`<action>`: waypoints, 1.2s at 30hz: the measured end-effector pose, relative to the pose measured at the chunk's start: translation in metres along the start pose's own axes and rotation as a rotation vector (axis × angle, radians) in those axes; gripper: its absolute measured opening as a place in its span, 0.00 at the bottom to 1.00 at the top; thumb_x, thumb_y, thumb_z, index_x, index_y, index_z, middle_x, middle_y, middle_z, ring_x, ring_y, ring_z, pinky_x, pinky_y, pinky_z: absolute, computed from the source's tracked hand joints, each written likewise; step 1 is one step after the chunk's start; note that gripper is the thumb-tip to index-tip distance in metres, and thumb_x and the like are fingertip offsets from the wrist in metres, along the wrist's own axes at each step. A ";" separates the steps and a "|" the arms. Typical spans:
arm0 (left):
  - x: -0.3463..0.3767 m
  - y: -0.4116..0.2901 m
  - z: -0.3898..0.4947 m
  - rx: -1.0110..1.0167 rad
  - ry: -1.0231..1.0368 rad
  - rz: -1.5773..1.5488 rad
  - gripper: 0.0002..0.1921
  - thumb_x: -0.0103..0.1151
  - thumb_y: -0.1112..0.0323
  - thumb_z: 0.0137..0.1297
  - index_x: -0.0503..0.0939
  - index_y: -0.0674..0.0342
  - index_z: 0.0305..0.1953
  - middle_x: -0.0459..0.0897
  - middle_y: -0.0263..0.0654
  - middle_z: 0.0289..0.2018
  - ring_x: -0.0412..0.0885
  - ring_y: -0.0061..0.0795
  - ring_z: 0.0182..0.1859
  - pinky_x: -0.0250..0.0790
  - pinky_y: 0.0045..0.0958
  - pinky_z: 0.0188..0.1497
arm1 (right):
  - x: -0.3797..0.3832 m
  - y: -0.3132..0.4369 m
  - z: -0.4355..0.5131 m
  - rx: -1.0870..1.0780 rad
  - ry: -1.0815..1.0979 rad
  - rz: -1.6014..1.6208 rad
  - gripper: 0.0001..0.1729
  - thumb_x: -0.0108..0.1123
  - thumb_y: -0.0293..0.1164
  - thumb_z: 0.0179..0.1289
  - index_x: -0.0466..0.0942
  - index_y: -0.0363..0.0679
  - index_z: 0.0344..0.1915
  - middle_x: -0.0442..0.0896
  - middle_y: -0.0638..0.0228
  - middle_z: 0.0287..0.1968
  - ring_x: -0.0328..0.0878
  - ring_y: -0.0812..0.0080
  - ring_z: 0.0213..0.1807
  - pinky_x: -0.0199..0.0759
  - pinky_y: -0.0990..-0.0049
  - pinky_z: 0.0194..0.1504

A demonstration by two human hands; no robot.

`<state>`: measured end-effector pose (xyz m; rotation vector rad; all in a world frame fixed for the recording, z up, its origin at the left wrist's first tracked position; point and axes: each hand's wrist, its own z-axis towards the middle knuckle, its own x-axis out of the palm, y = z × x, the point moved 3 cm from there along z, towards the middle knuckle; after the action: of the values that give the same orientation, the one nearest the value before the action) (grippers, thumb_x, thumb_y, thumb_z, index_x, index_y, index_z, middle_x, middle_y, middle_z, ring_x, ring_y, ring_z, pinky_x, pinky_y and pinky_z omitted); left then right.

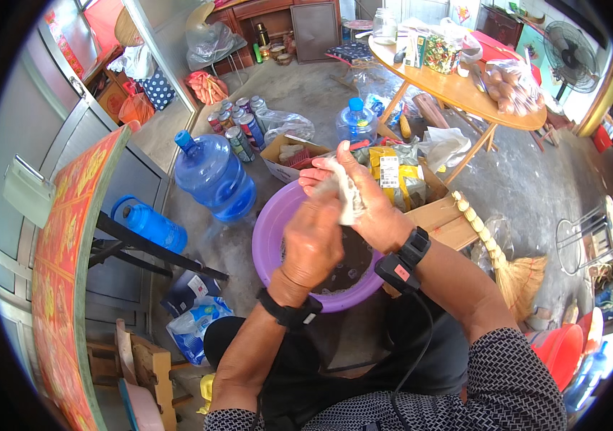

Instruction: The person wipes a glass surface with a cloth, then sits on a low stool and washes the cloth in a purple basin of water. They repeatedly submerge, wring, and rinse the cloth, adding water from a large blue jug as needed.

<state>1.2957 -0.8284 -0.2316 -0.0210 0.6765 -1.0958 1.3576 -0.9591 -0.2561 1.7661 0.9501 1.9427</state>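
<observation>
A wet whitish cloth [348, 196] is bunched between my two hands, above a purple plastic basin [269, 237]. My right hand [373, 202] holds it against the palm, with the thumb raised and the fingers pointing away from me. Curled into a fist, my left hand [314, 240] grips the cloth from the near left side; its fingers are blurred by motion. Dark brown water [346, 264] with suds along the edge lies in the basin below. Both wrists wear black bands. Part of the cloth is hidden behind my left fingers.
A large blue water jug [215, 175] stands left of the basin, near several drink cans [239, 121]. Beyond the basin are an open carton [285, 156] and a taped parcel [392, 175]. A straw broom [516, 280] lies right; a red-topped table [69, 258] stands left.
</observation>
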 end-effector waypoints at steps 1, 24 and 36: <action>0.005 -0.009 -0.002 0.025 0.020 -0.047 0.20 0.63 0.87 0.59 0.83 0.71 0.55 0.88 0.58 0.55 0.88 0.65 0.57 0.83 0.51 0.60 | -0.001 0.002 -0.002 0.019 0.008 0.020 0.47 0.57 0.65 0.83 0.71 0.27 0.71 0.85 0.47 0.62 0.87 0.56 0.64 0.82 0.56 0.71; 0.000 0.067 -0.019 -0.998 -0.155 -1.319 0.29 0.55 0.44 0.87 0.81 0.69 0.63 0.88 0.50 0.60 0.87 0.40 0.60 0.78 0.42 0.68 | -0.007 0.043 0.003 -0.199 -0.006 -0.888 0.14 0.76 0.23 0.64 0.85 0.32 0.48 0.91 0.64 0.41 0.87 0.75 0.42 0.82 0.70 0.45; 0.020 0.065 -0.026 -1.144 -0.215 -1.651 0.52 0.43 0.18 0.79 0.77 0.70 0.72 0.85 0.53 0.66 0.82 0.54 0.70 0.70 0.52 0.79 | 0.032 0.017 -0.018 -0.584 0.141 -1.201 0.15 0.68 0.17 0.73 0.82 0.34 0.58 0.86 0.64 0.49 0.87 0.72 0.48 0.83 0.70 0.50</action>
<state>1.3412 -0.8062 -0.2843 -1.9354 0.9889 -1.9943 1.3378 -0.9542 -0.2210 0.4725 0.9823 1.2900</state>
